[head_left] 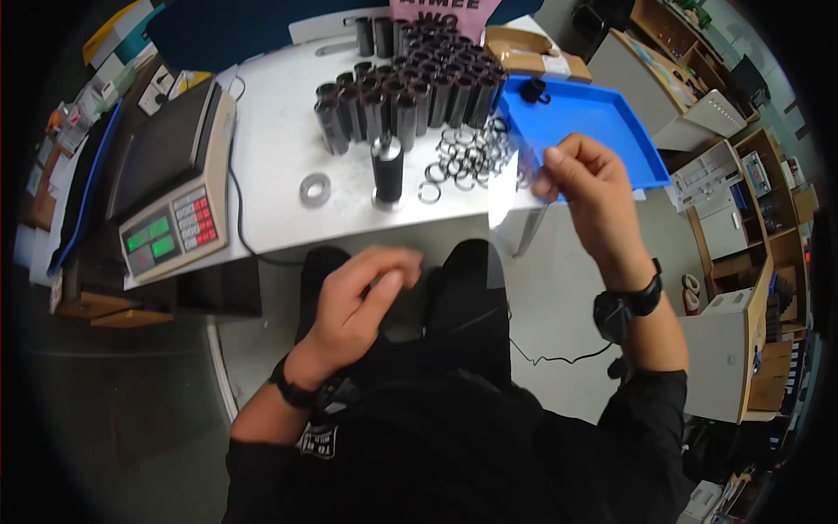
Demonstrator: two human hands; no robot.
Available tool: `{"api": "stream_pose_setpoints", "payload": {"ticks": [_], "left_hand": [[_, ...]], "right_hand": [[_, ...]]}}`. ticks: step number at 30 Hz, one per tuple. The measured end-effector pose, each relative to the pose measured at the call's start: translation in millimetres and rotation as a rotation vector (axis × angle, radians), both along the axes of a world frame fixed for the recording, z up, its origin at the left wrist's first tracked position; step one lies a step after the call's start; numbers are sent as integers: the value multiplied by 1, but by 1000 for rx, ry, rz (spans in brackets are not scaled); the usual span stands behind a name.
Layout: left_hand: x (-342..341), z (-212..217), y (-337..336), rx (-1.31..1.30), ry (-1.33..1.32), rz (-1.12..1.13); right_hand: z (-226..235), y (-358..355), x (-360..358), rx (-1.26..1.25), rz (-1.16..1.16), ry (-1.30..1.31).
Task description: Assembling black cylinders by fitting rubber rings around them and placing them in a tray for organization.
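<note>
Right hand (580, 175) pinches clear plastic bag (511, 188), see-through, glossy.

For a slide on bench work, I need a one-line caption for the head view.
Right hand raised by the blue tray, left hand over the lap, black tubes on the table.

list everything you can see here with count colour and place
dark tubes: dozens, black, upright at table's far middle
single cylinder: one, black, upright on a base, near table edge
rings: many, silver, loose right of the cylinder
washer: one, grey, flat left of the cylinder
tray: one, blue, right of the tubes
scale: one, beige, table's left end
table: one, white
cardboard box: one, brown, behind the tray
left hand: over lap, blurred
right hand: raised, pinching clear plastic
</note>
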State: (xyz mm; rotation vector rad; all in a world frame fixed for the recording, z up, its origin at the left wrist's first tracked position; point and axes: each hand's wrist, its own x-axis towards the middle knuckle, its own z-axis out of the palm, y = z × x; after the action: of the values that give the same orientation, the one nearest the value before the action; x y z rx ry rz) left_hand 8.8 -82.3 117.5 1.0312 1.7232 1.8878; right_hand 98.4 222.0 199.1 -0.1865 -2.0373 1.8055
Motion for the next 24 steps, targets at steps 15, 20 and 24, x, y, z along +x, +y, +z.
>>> {"api": "stream_pose_setpoints", "payload": {"ticks": [15, 20, 24], "left_hand": [[35, -13, 11, 29, -237, -37], [35, -18, -1, -23, -167, 40], [37, -22, -2, -42, -109, 115]], "right_hand": [[-85, -91, 49, -227, 71, -18], [-84, -104, 57, -184, 13, 29], [-83, -111, 62, 154, -126, 140]]}}
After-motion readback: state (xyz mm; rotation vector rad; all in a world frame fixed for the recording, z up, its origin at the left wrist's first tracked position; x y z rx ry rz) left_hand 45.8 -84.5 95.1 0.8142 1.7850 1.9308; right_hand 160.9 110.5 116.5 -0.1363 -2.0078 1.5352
